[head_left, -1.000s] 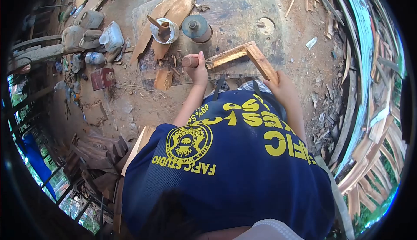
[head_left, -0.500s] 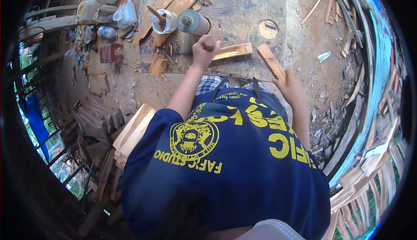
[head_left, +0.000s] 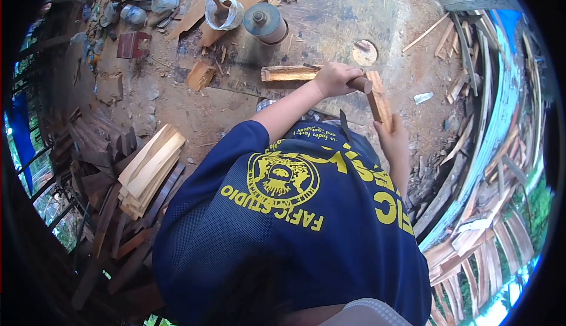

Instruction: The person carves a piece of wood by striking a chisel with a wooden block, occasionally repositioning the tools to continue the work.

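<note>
Clenching the mallet in the left hand, right hand gripping the slat — keep those fingers low, tap square.

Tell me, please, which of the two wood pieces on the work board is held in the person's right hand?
The shorter piece angled toward the person: the right hand grips its near end. The other piece lies flat crosswise, beyond the left hand.

A worn board lies flat on the dirt floor, carrying a wood strip, tin and cup.
</note>
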{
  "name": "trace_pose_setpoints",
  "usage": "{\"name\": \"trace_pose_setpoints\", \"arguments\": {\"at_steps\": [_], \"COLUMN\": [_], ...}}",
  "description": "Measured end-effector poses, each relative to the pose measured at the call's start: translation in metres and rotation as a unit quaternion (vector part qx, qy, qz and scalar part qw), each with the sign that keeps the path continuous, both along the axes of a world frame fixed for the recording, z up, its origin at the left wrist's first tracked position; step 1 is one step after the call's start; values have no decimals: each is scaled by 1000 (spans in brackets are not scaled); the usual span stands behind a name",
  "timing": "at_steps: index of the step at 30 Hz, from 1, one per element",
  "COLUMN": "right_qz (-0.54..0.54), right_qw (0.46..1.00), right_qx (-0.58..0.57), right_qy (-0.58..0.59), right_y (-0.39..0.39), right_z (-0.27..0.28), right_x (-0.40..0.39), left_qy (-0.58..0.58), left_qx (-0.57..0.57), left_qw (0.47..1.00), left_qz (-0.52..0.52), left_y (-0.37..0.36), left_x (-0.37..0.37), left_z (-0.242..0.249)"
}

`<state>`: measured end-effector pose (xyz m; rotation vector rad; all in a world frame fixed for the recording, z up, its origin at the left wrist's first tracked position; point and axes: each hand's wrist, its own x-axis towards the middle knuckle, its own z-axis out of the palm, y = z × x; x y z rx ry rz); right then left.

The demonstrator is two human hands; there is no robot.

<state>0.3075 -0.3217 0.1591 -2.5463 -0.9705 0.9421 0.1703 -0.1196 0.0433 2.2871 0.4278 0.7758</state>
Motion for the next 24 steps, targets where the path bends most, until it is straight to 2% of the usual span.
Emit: {"name": "trace_pose_setpoints", "arguments": {"at_steps": [5, 13, 24], "right_qz": [0, -13, 2], "right_qw": [1000, 1000, 999], "right_qx": [9, -14, -19], "right_qy": [13, 24, 26], "right_y": [-1, 15, 17], "right_z": [-14, -4, -12], "right_x": [-2, 3, 7], "left_qy": [-14, -34, -14], "left_qx": [1, 4, -4], "left_qw": [1000, 999, 997], "left_qz": [14, 36, 76], "left_y": [4, 4, 11], "left_x": [-3, -10, -12], "left_z": [-14, -10, -18]}}
